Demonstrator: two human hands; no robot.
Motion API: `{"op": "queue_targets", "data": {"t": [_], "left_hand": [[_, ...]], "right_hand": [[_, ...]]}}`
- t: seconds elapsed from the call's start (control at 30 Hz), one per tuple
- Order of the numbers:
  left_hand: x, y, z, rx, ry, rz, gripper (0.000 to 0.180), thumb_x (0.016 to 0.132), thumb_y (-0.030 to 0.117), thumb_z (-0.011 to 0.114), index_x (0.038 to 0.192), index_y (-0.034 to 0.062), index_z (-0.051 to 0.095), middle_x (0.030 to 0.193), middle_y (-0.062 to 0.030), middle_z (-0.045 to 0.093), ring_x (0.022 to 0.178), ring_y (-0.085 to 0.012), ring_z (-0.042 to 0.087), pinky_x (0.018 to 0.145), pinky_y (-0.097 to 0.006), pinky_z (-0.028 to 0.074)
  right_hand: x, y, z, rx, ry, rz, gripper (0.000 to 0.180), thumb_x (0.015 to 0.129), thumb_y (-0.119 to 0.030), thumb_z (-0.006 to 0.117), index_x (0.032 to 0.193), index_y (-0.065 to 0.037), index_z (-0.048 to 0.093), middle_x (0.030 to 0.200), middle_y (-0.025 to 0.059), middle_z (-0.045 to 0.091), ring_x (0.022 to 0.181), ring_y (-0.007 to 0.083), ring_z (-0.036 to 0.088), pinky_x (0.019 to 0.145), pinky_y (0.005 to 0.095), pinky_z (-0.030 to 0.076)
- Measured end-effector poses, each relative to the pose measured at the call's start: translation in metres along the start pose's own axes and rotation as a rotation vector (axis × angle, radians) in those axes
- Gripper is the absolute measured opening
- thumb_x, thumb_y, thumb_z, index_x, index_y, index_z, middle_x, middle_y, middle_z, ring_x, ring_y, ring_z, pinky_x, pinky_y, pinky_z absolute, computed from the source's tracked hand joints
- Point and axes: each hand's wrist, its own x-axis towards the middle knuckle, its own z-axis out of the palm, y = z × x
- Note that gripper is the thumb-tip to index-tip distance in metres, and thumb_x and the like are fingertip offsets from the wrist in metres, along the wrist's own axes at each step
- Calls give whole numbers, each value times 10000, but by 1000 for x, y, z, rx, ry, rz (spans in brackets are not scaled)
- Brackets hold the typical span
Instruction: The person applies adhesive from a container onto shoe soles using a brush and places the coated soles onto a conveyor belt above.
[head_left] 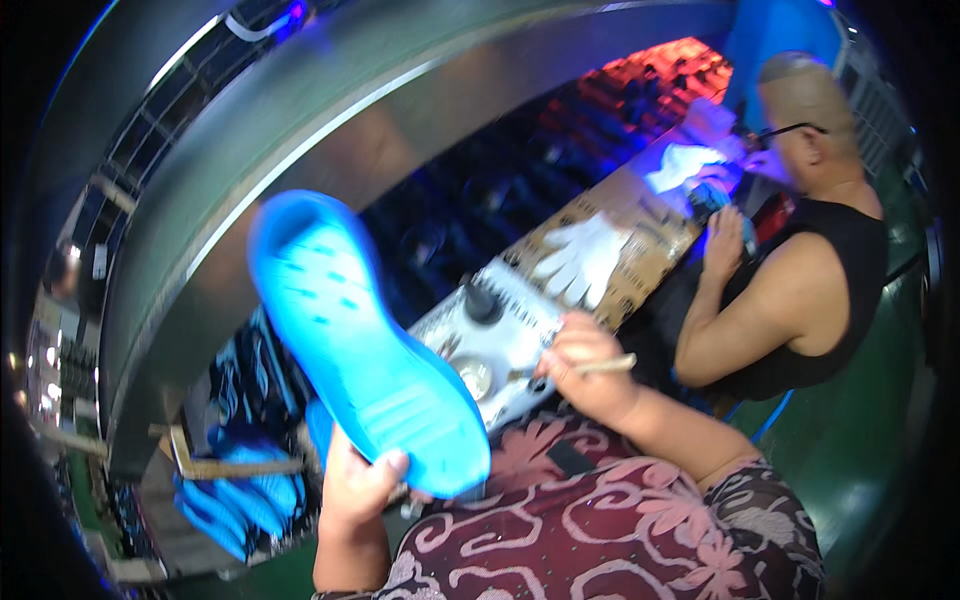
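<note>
Head view: left hand [358, 482] clasps the heel of a blue shoe sole [352, 335], raised tread-up above the lap; right hand [583, 358] pinches a thin brush [598, 367] over a small dish [474, 377] on the worktop [520, 300]. Advisable handling: steady sole, light brush load, even strokes along the edge.

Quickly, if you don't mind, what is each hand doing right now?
Left hand: closed on the blue shoe sole, holding it up.
Right hand: closed around a thin brush handle.
</note>
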Motion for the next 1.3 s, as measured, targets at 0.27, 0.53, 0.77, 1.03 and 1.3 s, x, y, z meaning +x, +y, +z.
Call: {"op": "queue_targets", "data": {"t": [0.27, 0.53, 0.77, 1.03, 1.3], "left_hand": [[194, 57, 160, -145, -652, -280, 549, 805, 186, 660, 1271, 25, 418, 890, -113, 620, 695, -174, 641, 527, -236, 533], [344, 75, 270, -657, -222, 98, 547, 925, 134, 582, 1355, -46, 296, 1077, -247, 577, 916, -308, 654, 794, -321, 583], [199, -57, 111, 142, -250, 23, 495, 905, 301, 641, 1255, -10, 483, 807, -89, 600, 710, -164, 584, 727, -305, 500], [-34, -144, -148, 1274, 563, -52, 449, 751, 124, 698, 1152, -31, 570, 905, -159, 651, 834, -272, 633, 753, -370, 517], [-50, -168, -168, 1673, 392, -552, 451, 727, 232, 640, 1099, -8, 560, 953, -256, 636, 879, -402, 627, 770, -484, 505]], "right_hand": [[-27, 30, -51, 81, 120, 246, 198, 854, -135, 617, 672, -82, 677, 641, 79, 613, 668, 286, 590, 765, 386, 432], [-25, 55, -71, -11, 223, 124, 211, 853, -155, 642, 666, -57, 661, 645, 85, 611, 680, 296, 578, 753, 372, 446], [-32, 61, -63, 117, 167, 200, 222, 873, -146, 619, 674, -61, 668, 658, 93, 632, 654, 283, 588, 685, 373, 447], [-29, 39, -13, 193, 53, 209, 266, 885, -160, 607, 656, -35, 656, 654, 97, 640, 648, 277, 608, 635, 376, 457], [-20, 25, 30, 354, -117, 460, 254, 906, -167, 592, 713, -21, 669, 702, 98, 642, 657, 203, 602, 634, 318, 472]]}}
